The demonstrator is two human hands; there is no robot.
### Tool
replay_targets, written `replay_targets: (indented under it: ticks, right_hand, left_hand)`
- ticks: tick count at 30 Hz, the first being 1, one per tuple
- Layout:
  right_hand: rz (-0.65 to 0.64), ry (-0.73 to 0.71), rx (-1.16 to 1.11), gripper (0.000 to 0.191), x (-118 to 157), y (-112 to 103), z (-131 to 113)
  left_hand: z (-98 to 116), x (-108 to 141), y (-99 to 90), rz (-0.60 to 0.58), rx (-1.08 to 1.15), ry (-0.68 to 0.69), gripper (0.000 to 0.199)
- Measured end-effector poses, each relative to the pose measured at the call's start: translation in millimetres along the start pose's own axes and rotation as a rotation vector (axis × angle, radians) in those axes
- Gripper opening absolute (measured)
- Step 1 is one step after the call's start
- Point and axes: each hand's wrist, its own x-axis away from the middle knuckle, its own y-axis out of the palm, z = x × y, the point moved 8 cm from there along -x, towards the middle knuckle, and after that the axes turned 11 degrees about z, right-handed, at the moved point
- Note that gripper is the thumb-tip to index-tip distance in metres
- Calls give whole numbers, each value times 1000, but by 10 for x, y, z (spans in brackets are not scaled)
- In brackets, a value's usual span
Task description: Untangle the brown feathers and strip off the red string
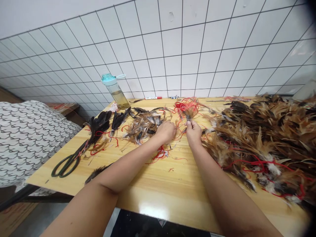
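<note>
My right hand [194, 131] pinches the base of a small brown feather bunch [189, 113], whose tips fan upward. To its left, my left hand [167, 131] is closed at the right edge of a loose pile of brown and white feathers [142, 126]; what its fingers hold, if anything, is hidden. Behind both hands lies a tangle of red string [184, 106]. Red thread scraps [161, 153] lie just below my left hand. A large heap of brown feather bunches [261, 131] with red strings covers the table's right side.
Scissors [66, 165] with dark handles lie at the left, beside black feathers [100, 123]. A bottle [117, 93] stands near the tiled wall [170, 42]. A red and white marker [153, 97] lies along the back edge of the wooden table [168, 194].
</note>
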Motion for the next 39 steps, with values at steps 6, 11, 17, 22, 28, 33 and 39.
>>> replay_targets:
  ticks: [6, 11, 17, 22, 28, 33, 39]
  right_hand:
    - [-3, -15, 8, 28, 2, -4, -9]
    - [-12, -11, 13, 29, 2, 18, 31]
    - [-45, -5, 14, 28, 16, 54, 31]
    - [-75, -24, 67, 28, 61, 70, -44]
    - [-116, -52, 93, 28, 142, 123, -151]
    - [-169, -115, 93, 24, 206, 170, -256]
    - [-219, -145, 77, 24, 312, 252, -324]
  left_hand:
    - [-177, -46, -94, 2, 237, -83, 8]
    - [-367, 29, -104, -30, 539, -194, 14]
    - [-451, 176, -32, -118, 1131, -398, 17]
    - [-434, 264, 39, -189, 1464, -507, 27]
    - [-404, 287, 66, -209, 1495, -502, 21]
    - [-365, 275, 93, -228, 1571, -487, 26]
    - [-320, 270, 128, -177, 1627, -497, 28]
